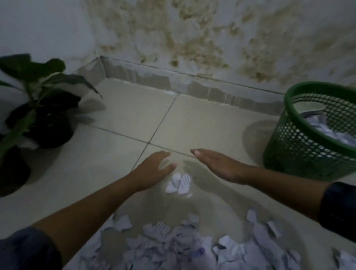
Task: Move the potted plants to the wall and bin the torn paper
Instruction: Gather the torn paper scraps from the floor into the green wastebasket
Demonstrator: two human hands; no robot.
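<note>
At the far left, against the pale wall (21, 30), two potted plants (40, 117) in dark pots are seen standing close together on the tiled floor (127, 113), the nearer one (2, 169) partly cut off by the frame edge. That half of the task is judged to be done, or nearly so, since both pots are set just beside the wall.

Further right, in the middle of the view, the left hand (154, 169) is held low over the tiles with its fingers extended and slightly spread; nothing is gripped by it. A small cluster of paper scraps (178, 183) is seen lying between the two hands, just beside the left fingertips, though whether it is touched cannot be told. The right hand (216, 163) is stretched flat, palm down, its fingers straight and pressed together, and no paper is held.

Nearer the camera, a large heap of torn paper (184, 256) is spread across the floor between the forearms. This is judged to be the bulk of the work left.

At the right, a green mesh wastebasket (316, 139) is stood near the stained wall, and white torn pieces are already seen inside it. The binning is therefore judged to be begun but far from finished; the hands appear placed to rake the stray scraps toward the heap.
</note>
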